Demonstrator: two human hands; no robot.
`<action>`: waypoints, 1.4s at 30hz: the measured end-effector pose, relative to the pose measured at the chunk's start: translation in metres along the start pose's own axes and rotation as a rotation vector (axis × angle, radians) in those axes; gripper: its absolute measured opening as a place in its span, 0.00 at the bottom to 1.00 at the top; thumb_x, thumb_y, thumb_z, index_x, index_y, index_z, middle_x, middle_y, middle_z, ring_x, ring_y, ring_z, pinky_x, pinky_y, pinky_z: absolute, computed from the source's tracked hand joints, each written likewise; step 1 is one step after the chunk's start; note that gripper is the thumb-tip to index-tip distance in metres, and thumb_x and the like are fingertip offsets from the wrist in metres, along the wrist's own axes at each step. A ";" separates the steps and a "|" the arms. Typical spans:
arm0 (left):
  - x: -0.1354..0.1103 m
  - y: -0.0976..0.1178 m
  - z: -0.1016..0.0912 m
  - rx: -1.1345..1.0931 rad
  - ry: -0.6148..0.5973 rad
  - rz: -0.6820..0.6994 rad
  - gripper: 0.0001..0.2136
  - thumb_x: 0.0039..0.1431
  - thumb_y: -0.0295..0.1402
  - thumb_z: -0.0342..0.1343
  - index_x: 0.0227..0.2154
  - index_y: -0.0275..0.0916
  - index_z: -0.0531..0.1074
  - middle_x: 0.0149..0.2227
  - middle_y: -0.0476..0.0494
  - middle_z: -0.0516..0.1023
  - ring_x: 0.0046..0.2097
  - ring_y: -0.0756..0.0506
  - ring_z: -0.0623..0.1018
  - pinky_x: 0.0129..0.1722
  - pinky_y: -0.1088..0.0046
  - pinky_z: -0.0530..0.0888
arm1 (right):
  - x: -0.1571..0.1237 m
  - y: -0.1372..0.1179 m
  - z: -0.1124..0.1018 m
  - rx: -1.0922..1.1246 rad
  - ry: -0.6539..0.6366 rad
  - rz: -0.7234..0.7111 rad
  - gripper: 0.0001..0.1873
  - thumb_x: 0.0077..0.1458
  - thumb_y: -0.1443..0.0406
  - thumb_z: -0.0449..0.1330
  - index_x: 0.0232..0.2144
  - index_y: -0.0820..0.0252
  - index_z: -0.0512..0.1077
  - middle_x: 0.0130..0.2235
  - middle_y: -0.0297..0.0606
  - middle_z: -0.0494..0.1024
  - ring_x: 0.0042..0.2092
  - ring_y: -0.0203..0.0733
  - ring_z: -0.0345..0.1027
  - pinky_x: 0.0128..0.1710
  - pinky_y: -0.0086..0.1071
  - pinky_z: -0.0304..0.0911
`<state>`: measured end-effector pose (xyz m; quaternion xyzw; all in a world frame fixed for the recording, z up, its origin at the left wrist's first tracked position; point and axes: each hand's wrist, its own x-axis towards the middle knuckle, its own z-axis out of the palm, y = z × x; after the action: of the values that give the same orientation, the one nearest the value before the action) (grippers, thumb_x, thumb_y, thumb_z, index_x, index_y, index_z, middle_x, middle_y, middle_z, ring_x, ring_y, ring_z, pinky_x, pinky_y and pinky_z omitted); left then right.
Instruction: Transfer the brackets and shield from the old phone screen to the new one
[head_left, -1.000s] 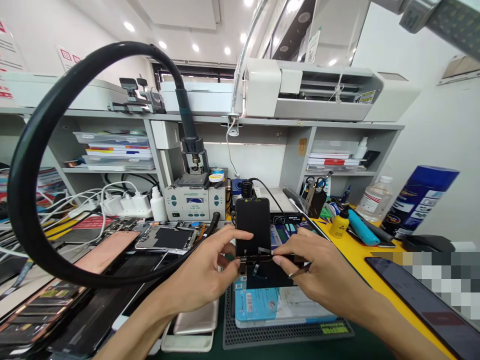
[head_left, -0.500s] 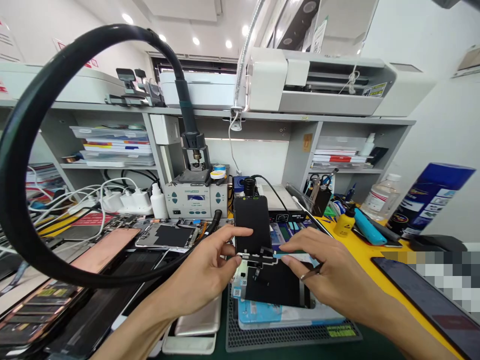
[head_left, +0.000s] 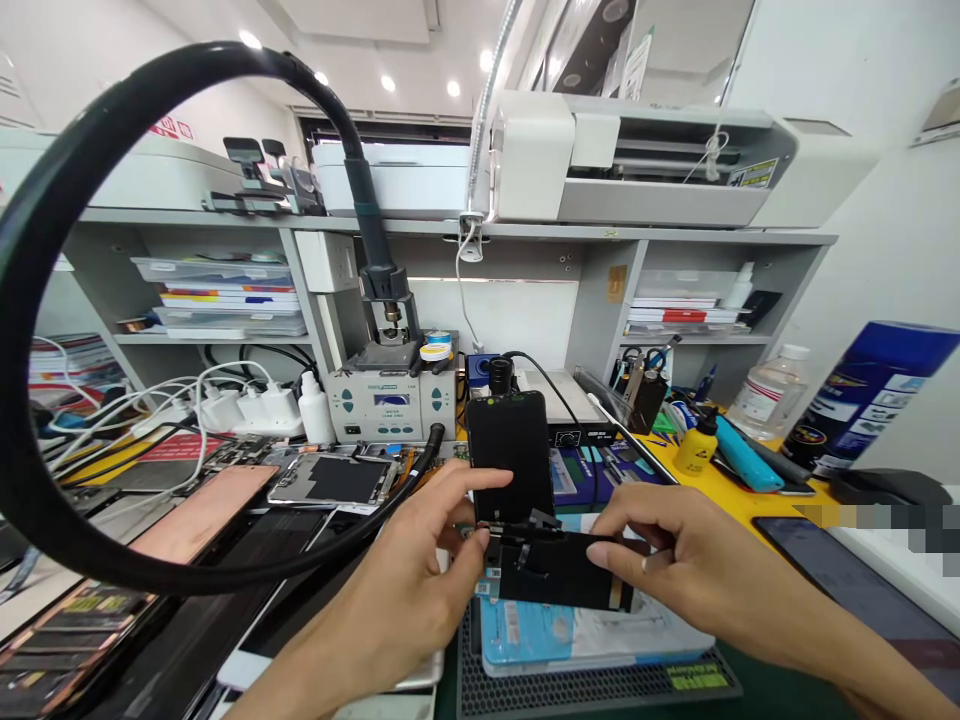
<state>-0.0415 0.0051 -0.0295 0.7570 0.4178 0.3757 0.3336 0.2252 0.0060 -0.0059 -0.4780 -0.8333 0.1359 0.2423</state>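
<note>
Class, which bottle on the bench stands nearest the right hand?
The yellow bottle, dark-tipped and closest to the right hand; the clear bottle stands farther right, the white bottle far left.

Packet (head_left: 529,635) on mat (head_left: 585,695), under panel (head_left: 562,583)

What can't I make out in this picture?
Head view:
Black panel: partly hidden by the right hand.
Left hand: some fingers hidden by the others.
Black hose: cut off by left edge.
Station display: reading too small.
White object: partly pixelated, cut off by right edge.

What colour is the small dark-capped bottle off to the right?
The small dark-capped bottle is yellow; it shows best in the head view.
</note>
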 end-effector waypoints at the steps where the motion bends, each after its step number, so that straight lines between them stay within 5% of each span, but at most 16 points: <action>1: -0.002 -0.001 0.000 0.010 0.004 0.014 0.18 0.67 0.32 0.47 0.57 0.56 0.62 0.41 0.49 0.68 0.40 0.48 0.71 0.31 0.76 0.70 | 0.000 0.000 0.000 0.024 0.026 -0.034 0.08 0.60 0.61 0.61 0.28 0.53 0.75 0.27 0.30 0.77 0.28 0.37 0.70 0.25 0.29 0.62; 4: -0.008 -0.005 -0.001 0.021 0.005 0.016 0.19 0.67 0.34 0.47 0.58 0.58 0.61 0.47 0.46 0.68 0.42 0.47 0.73 0.23 0.80 0.69 | -0.002 -0.001 0.000 0.073 0.095 -0.105 0.05 0.60 0.62 0.62 0.32 0.53 0.76 0.29 0.32 0.78 0.31 0.37 0.71 0.29 0.29 0.64; 14: -0.013 -0.004 0.002 0.265 0.074 0.078 0.18 0.65 0.35 0.48 0.56 0.60 0.65 0.62 0.43 0.62 0.42 0.47 0.78 0.27 0.80 0.75 | -0.002 0.002 0.000 0.102 0.082 -0.120 0.05 0.60 0.66 0.62 0.33 0.52 0.79 0.30 0.31 0.78 0.29 0.36 0.69 0.30 0.29 0.61; 18: -0.013 -0.006 0.000 0.272 0.032 0.062 0.19 0.64 0.35 0.50 0.56 0.60 0.65 0.65 0.43 0.59 0.51 0.41 0.76 0.27 0.79 0.76 | -0.002 0.002 0.001 0.116 0.093 -0.103 0.04 0.59 0.67 0.63 0.34 0.53 0.79 0.31 0.31 0.79 0.32 0.36 0.70 0.32 0.29 0.62; 25: -0.010 -0.005 -0.002 0.220 -0.017 0.097 0.17 0.65 0.34 0.49 0.54 0.56 0.68 0.52 0.41 0.69 0.35 0.47 0.76 0.18 0.80 0.70 | 0.001 0.003 0.004 0.110 0.100 -0.077 0.05 0.60 0.66 0.62 0.34 0.53 0.78 0.31 0.30 0.78 0.32 0.36 0.70 0.32 0.29 0.60; 32: -0.007 0.006 -0.003 0.264 -0.056 0.101 0.15 0.65 0.30 0.46 0.50 0.53 0.71 0.54 0.42 0.66 0.54 0.41 0.73 0.24 0.82 0.71 | 0.002 0.001 0.004 0.089 0.093 -0.065 0.04 0.61 0.64 0.62 0.34 0.53 0.78 0.31 0.31 0.78 0.32 0.36 0.69 0.31 0.28 0.59; 37: -0.009 -0.002 -0.003 0.240 -0.049 0.061 0.17 0.67 0.32 0.45 0.54 0.55 0.68 0.64 0.43 0.57 0.60 0.40 0.69 0.30 0.80 0.75 | 0.002 0.002 0.004 0.083 0.096 -0.059 0.04 0.61 0.64 0.62 0.35 0.53 0.78 0.32 0.30 0.78 0.33 0.35 0.69 0.32 0.28 0.59; 42: -0.008 -0.005 -0.003 0.243 -0.079 0.079 0.17 0.67 0.31 0.45 0.54 0.53 0.69 0.61 0.42 0.62 0.62 0.41 0.66 0.42 0.73 0.75 | 0.002 0.004 0.006 0.089 0.108 -0.057 0.04 0.60 0.64 0.62 0.35 0.52 0.78 0.32 0.30 0.78 0.33 0.35 0.69 0.33 0.28 0.60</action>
<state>-0.0490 0.0006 -0.0339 0.8219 0.4166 0.3052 0.2403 0.2244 0.0100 -0.0122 -0.4493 -0.8255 0.1397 0.3117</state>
